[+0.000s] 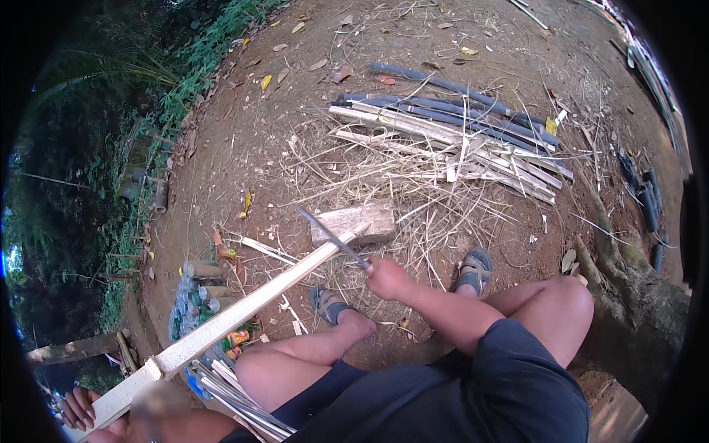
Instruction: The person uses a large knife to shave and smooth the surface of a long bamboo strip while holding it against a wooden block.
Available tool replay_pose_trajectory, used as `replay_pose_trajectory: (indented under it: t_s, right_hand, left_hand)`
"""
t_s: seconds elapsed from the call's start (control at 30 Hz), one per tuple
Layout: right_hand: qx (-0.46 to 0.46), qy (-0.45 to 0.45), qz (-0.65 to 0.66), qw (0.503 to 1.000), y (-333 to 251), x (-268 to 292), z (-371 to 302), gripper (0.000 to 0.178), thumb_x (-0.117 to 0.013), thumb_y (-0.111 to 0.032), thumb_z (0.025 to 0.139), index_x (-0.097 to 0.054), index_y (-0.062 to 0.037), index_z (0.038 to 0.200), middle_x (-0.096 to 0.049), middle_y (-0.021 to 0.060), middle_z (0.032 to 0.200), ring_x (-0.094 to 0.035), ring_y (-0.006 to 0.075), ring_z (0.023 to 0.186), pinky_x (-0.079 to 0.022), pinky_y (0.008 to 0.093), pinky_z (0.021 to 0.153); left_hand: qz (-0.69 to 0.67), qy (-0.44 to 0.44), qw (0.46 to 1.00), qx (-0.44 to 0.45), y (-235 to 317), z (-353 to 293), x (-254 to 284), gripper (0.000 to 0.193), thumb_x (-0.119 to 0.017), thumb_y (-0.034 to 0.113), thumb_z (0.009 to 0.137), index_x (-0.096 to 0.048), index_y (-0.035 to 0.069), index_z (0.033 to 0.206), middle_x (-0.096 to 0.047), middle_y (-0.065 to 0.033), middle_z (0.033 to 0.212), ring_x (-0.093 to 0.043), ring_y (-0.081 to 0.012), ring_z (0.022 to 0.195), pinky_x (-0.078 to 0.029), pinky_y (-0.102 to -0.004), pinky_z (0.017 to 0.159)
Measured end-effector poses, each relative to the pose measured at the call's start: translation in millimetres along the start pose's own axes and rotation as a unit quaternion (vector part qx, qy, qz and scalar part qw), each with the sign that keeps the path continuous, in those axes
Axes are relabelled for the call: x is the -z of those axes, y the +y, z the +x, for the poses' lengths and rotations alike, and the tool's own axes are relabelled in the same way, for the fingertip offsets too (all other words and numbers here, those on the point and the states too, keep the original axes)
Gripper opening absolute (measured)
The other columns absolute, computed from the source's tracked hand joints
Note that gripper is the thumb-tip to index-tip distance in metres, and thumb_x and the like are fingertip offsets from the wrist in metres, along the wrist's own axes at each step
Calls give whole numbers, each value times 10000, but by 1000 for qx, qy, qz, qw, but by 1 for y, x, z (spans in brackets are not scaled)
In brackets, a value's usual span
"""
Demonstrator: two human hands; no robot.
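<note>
Seated person, knees apart, feet on bare ground. Right hand [385,278] at centre, closed on a blade [332,238] lying across the far end of a long bamboo slat [244,306] — the slat runs down-left to the left hand [81,408] at the lower left edge. Wooden block [354,223] just beyond the blade. Pile of split bamboo [450,136] farther ahead, right of centre. Cans [199,295] left of the slat.

Right hand [385,278] is out front between the knees, fist closed tight, knuckles turned up and forward, forearm running straight back toward the lap. Left hand [80,407] sits low at the bottom-left corner, fingers [74,413] curled in a firm grip, arm reaching out to the person's left side. Hands well apart, both clenched.
</note>
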State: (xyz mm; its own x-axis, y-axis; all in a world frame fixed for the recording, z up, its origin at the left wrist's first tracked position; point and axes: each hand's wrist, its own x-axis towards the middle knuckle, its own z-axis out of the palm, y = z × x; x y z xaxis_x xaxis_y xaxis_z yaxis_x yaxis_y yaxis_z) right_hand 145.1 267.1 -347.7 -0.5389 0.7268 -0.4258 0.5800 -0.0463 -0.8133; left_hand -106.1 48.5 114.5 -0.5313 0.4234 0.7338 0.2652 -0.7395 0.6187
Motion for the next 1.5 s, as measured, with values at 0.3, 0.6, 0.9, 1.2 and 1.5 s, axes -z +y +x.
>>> replay_pose_trajectory:
  t_s: [0.3, 0.6, 0.9, 1.2, 1.5]
  right_hand:
    - [-112, -6, -105, 988, 94, 14, 29, 288, -602, -196, 814, -597, -40, 1055, -672, 192, 953, -654, 349, 905, -526, 439, 819]
    - [-119, -19, -60, 991, 85, -1, 14, 268, -574, -203, 834, -613, -37, 1040, -653, 232, 1001, -640, 377, 902, -513, 443, 822]
    - [-77, 14, -47, 996, 76, 2, 12, 321, -601, -226, 806, -599, -4, 1037, -656, 232, 901, -643, 391, 844, -499, 469, 767]
    - [220, -21, -20, 975, -72, 2, -64, 190, -599, -176, 778, -558, -74, 933, -654, 185, 808, -640, 398, 808, -518, 486, 735]
    - [-52, 25, -65, 996, 88, 9, 17, 312, -606, -200, 793, -610, -9, 1039, -664, 218, 911, -646, 373, 873, -511, 447, 806]
  left_hand:
    - [44, 23, 998, -28, -3, -9, -9, 525, -428, 567, 928, -425, 108, 673, -338, 1, 549, -295, -127, 449, -296, -263, 405]
    - [91, 56, 992, -64, -3, 5, -9, 532, -417, 578, 938, -389, 127, 657, -287, 20, 526, -255, -104, 418, -259, -244, 358]
    - [8, 48, 996, -78, -6, -9, -18, 560, -436, 592, 936, -436, 101, 667, -369, 14, 536, -307, -106, 418, -323, -226, 390]
    - [-109, 36, 993, -33, 14, -24, 11, 432, -622, 375, 877, -398, 89, 643, -403, -15, 588, -378, -102, 499, -329, -237, 517]
    - [-128, -92, 987, 0, 7, -24, 18, 501, -490, 507, 936, -561, 43, 762, -521, -22, 609, -472, -108, 501, -416, -226, 479]
